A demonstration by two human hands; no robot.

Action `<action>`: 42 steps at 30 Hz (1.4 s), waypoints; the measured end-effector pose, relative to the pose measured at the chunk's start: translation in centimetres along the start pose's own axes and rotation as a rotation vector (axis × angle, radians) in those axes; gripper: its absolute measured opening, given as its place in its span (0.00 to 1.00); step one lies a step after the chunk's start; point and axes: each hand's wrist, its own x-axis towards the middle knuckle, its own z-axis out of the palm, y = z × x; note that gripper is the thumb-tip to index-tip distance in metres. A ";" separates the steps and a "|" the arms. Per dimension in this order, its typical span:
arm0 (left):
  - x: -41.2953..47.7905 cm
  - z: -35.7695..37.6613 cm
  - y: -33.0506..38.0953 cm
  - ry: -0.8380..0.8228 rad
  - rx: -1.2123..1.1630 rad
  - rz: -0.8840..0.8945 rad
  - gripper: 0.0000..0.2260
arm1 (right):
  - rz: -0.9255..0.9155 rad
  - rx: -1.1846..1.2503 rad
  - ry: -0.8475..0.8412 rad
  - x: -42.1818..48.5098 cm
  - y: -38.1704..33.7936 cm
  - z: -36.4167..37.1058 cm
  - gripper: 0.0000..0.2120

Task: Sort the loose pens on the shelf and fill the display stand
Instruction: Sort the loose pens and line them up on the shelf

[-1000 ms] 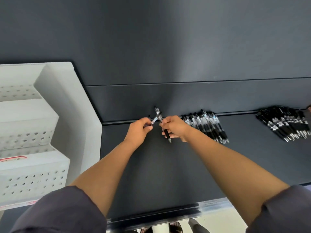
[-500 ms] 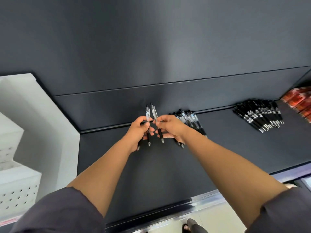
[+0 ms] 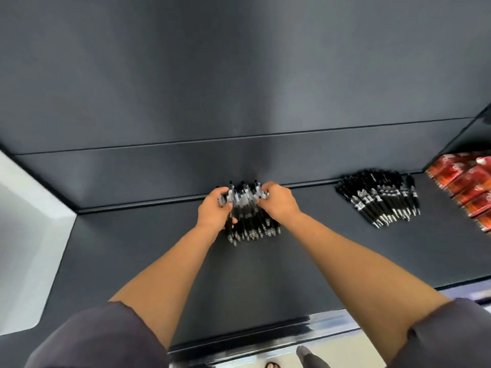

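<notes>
A bundle of black and clear pens (image 3: 249,219) lies at the back of the dark shelf (image 3: 292,261), tips toward me. My left hand (image 3: 212,212) grips a pen or two at the bundle's left side. My right hand (image 3: 279,200) has its fingers curled over the pens' upper ends on the right side. A second pile of black pens (image 3: 380,200) lies further right, apart from both hands. Only the white side panel of the display stand (image 3: 29,248) shows at the left edge.
Red packets (image 3: 467,187) are stacked at the far right of the shelf. The shelf's back wall (image 3: 239,160) rises just behind the pens. The front lip (image 3: 265,338) runs below my forearms. Shoes show on the floor below.
Both hands have moved right from holding single pens in the air onto the pen bundle. The view has swung right, so the display stand has nearly left the frame.
</notes>
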 end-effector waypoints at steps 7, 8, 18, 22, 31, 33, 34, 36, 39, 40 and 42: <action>-1.4 1.4 -0.4 0.141 -0.019 0.048 0.28 | -0.301 -0.183 -0.073 0.3 -0.8 0.8 0.18; -1.5 1.4 -0.4 0.149 -0.013 0.042 0.29 | -0.338 -0.216 -0.074 0.3 -1.0 0.9 0.19; -1.7 0.5 -0.8 0.133 -0.034 -0.034 0.28 | -0.383 -0.337 -0.123 1.1 -2.1 1.7 0.12; -1.2 0.1 -0.8 0.107 -0.069 -0.055 0.26 | -0.355 -0.241 -0.169 1.4 -1.9 1.5 0.14; -0.9 0.2 -0.3 0.026 -0.037 -0.015 0.10 | -0.182 0.129 -0.191 0.4 -3.1 2.2 0.13; -0.9 0.5 0.1 -0.052 -0.099 0.010 0.08 | -0.101 0.212 -0.165 0.3 -3.3 2.1 0.12; -0.9 0.6 0.4 -0.072 -0.128 0.005 0.08 | -0.055 0.242 -0.145 0.4 -3.3 1.8 0.11; -0.6 0.8 0.7 -0.035 -0.135 -0.028 0.07 | 0.025 0.263 -0.110 0.6 -3.0 1.1 0.10; 0.5 0.7 0.7 0.106 0.083 -0.034 0.05 | 0.098 0.208 -0.072 0.7 -1.8 -0.6 0.11; 0.7 0.8 0.7 0.127 0.181 -0.018 0.03 | 0.115 0.154 -0.067 0.7 -1.2 -1.1 0.13; 0.8 1.0 0.9 0.142 0.339 0.000 0.05 | 0.141 0.033 -0.058 0.7 0.1 -1.9 0.15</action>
